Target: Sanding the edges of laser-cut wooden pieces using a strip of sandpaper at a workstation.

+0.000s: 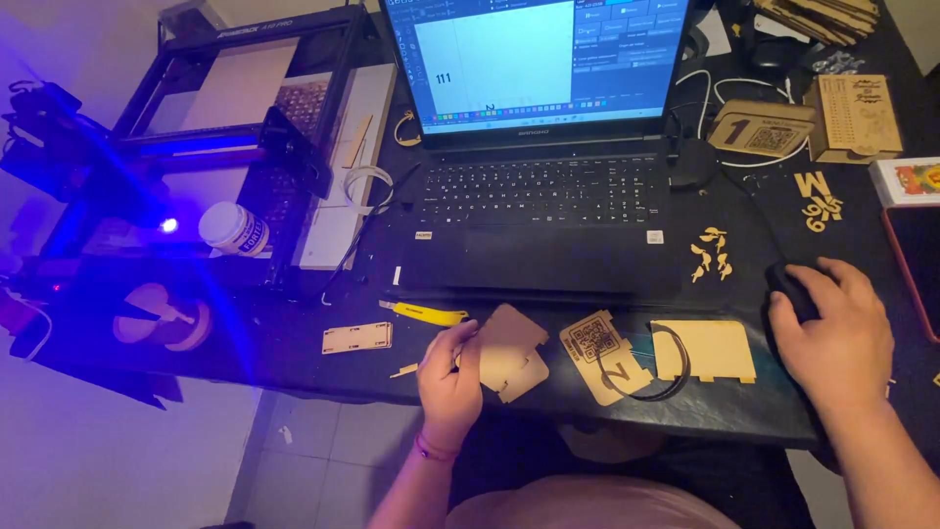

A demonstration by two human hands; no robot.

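We observe our left hand (448, 377) at the near edge of the dark surface (294, 343), fingers (468, 345) curled closed around the left edge of a thin wooden cutout piece (514, 353). The piece is roughly polygonal and lies flat or nearly flat; its bulk extends to the right of the gripping fingers, toward the centre of the surface, so the hand sits on its left side. Whether the piece is lifted clear of the surface or rests on it we cannot tell. Our right hand (837, 338) lies well apart at the right side, palm down over a black computer mouse (795, 287), fingers draped closed over its body; only the front of the mouse shows. Between the two hands lie a wooden tag with a square code pattern (597, 355), just beside the held piece on its right, a black cord loop (676, 367), and a plain wooden panel (710, 350). The left hand is therefore the nearer hand to every one of these flat parts. To the left of the left hand we note a small rectangular wooden plate (357, 338) and a yellow utility knife (431, 314), its long axis running left to right, just above the fingers. An open laptop (539, 196) stands behind, and a laser engraver frame (235, 127) occupies the far left.
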